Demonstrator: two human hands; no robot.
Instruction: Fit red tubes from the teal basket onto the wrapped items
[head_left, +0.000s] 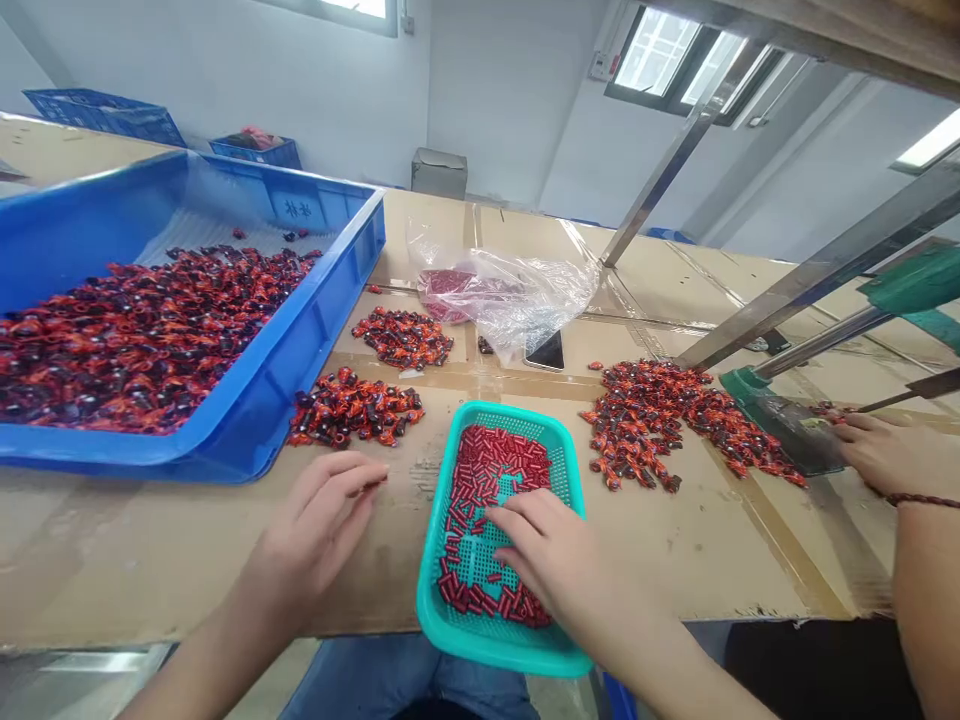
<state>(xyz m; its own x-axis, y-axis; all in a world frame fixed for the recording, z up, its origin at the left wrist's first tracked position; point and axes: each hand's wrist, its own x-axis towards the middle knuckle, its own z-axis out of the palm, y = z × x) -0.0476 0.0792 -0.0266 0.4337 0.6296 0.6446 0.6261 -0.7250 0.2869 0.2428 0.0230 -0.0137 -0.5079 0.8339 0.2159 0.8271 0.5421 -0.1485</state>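
My left hand (322,520) is above the cardboard-covered table, thumb and fingertips pinched together on a small dark red piece (373,486), mostly hidden by the fingers. Over a green plastic basket (574,470) is my right hand (544,545), fingers bent and a gap between thumb and forefinger. Its fingertips are down among short red metallic tubes (495,460) lying loose in the basket; none is visible in its grip. Beyond my left hand sits a pile of orange-and-black glossy pieces (356,408), with another such pile (403,338) farther back.
At left, a large blue crate (300,370) holds many similar pieces. A clear plastic bag (517,290) and a phone (546,350) lie behind the basket. To the right are a larger pile (645,420), a green hand press (780,420) and another person's hand (885,450).
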